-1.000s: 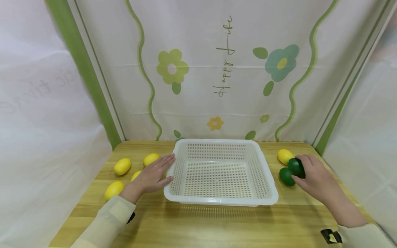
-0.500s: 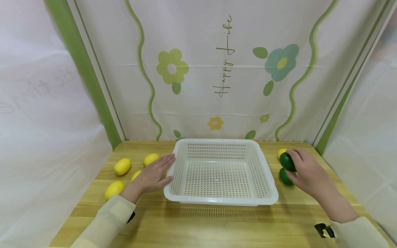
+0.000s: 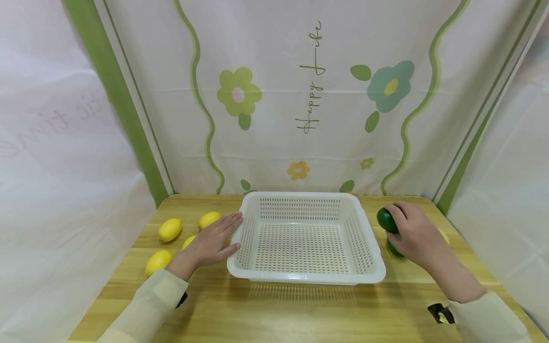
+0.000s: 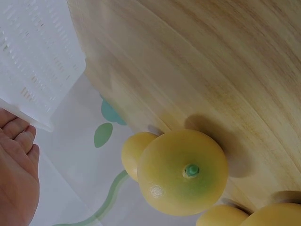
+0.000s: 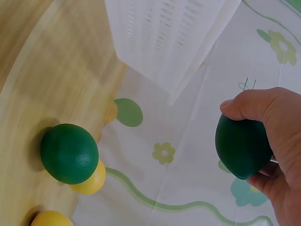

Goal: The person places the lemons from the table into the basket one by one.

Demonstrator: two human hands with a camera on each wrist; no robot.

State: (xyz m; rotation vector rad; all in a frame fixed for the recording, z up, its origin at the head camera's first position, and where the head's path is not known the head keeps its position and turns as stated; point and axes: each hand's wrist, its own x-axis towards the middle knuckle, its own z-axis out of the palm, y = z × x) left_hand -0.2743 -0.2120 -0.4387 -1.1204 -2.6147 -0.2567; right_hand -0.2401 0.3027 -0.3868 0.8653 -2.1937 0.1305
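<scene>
My right hand (image 3: 413, 238) grips a dark green lime (image 3: 386, 220) between thumb and fingers, raised off the table to the right of the white basket (image 3: 306, 277). In the right wrist view the held lime (image 5: 242, 146) is apart from the basket wall. A second lime (image 3: 393, 248) lies on the table, partly hidden under this hand. My left hand (image 3: 210, 245) rests with extended fingers on the basket's left rim. Several yellow lemons (image 3: 169, 230) lie around and behind the left wrist. No fruit shows inside the basket.
Another lemon (image 3: 444, 236) peeks out beyond the right hand; the right wrist view shows a lemon (image 5: 91, 180) behind the loose lime. Printed curtains (image 3: 274, 119) enclose the wooden table (image 3: 291, 319) at the back and both sides.
My right hand has lifted its lime and carried it leftward, closer to the basket. It now hides the lemon at the back right. The left hand and basket have stayed in place.
</scene>
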